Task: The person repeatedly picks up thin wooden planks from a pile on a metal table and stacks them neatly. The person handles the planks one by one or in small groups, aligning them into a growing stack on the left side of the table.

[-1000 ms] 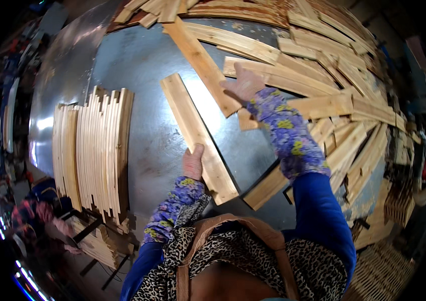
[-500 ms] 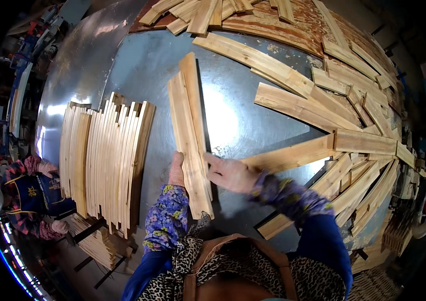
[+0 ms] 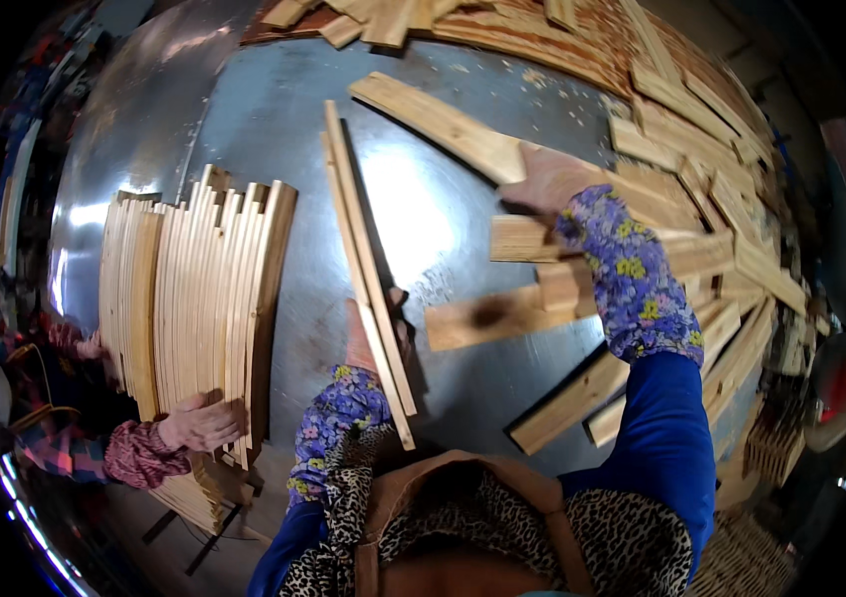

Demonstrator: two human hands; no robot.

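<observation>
Two narrow wooden boards [image 3: 368, 289] stand on edge side by side in the middle of the metal table [image 3: 293, 109]. My left hand [image 3: 360, 336] is wrapped around their near half, with the palm on the left side and fingertips showing at the right. Farther off to the right, my right hand [image 3: 548, 179] is closed over the middle of a long pale board [image 3: 433, 114], one end of which points to the far left. Its fingers are partly hidden and slightly blurred. Below that hand, several loose boards [image 3: 492, 316] lie fanned out.
At the left, a row of slats [image 3: 199, 298] stands packed on edge. A co-worker's hand [image 3: 202, 423] rests on its near end. Jumbled boards [image 3: 681, 109] cover the far right, around a reddish, worn wooden surface [image 3: 522, 55] with wood chips. More slats [image 3: 184, 497] are stacked below the table's left edge.
The two boards in my left hand have turned from lying flat to on edge. My right hand has left them for the long board at upper right. The co-worker's hand has reached the slat row.
</observation>
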